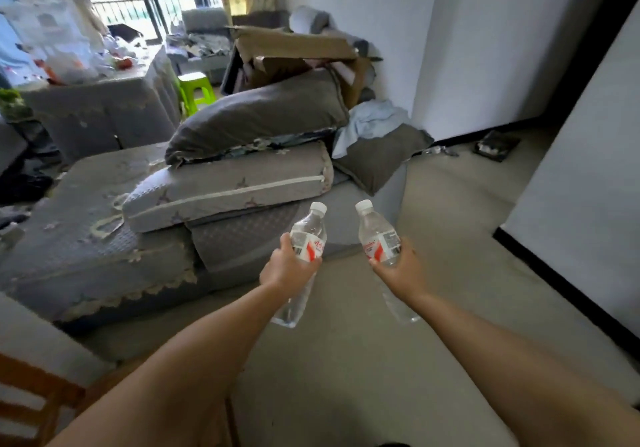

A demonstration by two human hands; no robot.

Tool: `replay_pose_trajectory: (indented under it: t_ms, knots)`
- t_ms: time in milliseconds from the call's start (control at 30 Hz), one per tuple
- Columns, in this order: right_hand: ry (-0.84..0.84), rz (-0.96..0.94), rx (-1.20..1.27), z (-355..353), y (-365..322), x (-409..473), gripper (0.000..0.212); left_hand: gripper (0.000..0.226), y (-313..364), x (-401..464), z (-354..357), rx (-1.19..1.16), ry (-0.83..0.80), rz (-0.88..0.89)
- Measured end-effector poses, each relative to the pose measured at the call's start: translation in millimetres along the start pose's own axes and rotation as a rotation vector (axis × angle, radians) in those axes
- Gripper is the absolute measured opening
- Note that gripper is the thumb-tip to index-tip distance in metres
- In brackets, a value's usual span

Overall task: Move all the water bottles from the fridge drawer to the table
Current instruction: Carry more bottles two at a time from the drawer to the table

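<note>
The left hand [289,266] is wrapped around the middle of a clear water bottle [304,238], thumb on the near side of the white and red label, fingers curled round the far side. That left bottle tilts with its white cap toward 1 o'clock and its base toward 7 o'clock, showing below the hand. The right hand [398,268] grips a second water bottle [379,238] the same way, around the label; this right bottle leans the other way, cap toward 11 o'clock, base running down toward 5 o'clock past the wrist. The two bottles are near each other but apart, with the caps closer together than the bases. Both forearms reach in from the lower edge of the view and both bottles are held in the air over the pale floor [346,360].

At 11 o'clock from the hands lies a stack of grey cushions [235,183] on a low grey sofa [86,238] with a pale lace-edged cover. Beyond the stack, toward 12 o'clock, a crumpled cardboard box [298,51] leans near the white wall [485,48], and a light blue cloth [370,121] lies just beside a dark pillow. A bright green stool [194,88] stands farther back. At 10 o'clock, well away, a covered table [138,76] carries what looks like bags and packaging, too blurred to name. A wooden chair frame [31,398] shows at 8 o'clock.
</note>
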State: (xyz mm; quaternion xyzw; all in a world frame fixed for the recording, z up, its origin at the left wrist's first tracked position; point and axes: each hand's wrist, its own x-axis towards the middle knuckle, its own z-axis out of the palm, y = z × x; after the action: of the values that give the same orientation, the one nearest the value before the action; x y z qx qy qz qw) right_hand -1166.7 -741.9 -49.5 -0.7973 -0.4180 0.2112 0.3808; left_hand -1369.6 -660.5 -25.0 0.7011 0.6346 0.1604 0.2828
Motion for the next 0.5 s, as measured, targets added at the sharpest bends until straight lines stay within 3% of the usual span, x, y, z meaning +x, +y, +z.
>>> replay_pose_trajectory:
  t_ms: [67,500]
  knots:
    - [0.055,0.049,-0.014,-17,19,29,0.081,0.063,28,25,22,-0.004,-0.05,0.048]
    - [0.266,0.232,-0.103,-175,121,197,0.065,0.072,244,164,170,-0.023,-0.237,0.237]
